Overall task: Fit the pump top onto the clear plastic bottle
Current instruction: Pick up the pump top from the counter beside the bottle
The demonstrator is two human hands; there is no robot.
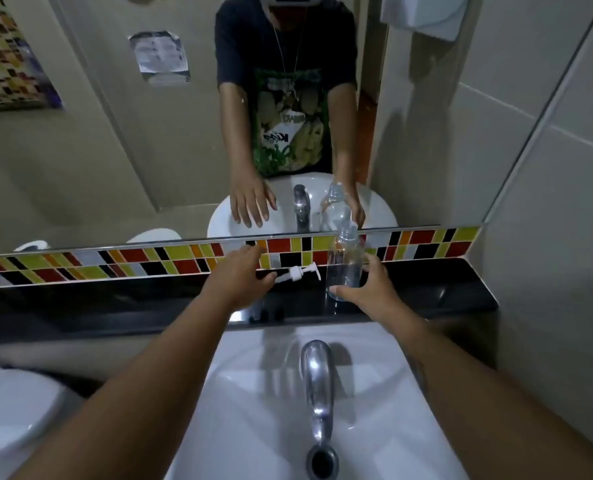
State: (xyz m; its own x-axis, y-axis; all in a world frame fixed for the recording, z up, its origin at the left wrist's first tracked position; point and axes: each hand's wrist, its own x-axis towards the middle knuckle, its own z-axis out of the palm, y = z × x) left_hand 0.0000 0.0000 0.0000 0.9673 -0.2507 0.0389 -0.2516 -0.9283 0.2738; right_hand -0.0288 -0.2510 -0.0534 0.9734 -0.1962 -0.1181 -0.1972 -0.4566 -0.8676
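The clear plastic bottle (pixel 344 263) stands upright and uncapped on the black shelf (pixel 444 292) behind the sink. My right hand (pixel 369 289) curls around its lower part, thumb at the base and fingers behind it. The white pump top (pixel 297 273) lies on its side on the shelf, just left of the bottle, nozzle pointing right. My left hand (pixel 243 277) hovers right beside the pump top's tube end with fingers spread, holding nothing.
A white sink (pixel 253 393) with a chrome tap (pixel 317 386) lies below my arms. A mirror (pixel 115 150) above a coloured tile strip (pixel 149 261) backs the shelf. A toilet (pixel 7 410) sits at the lower left; a tiled wall (pixel 548 237) rises on the right.
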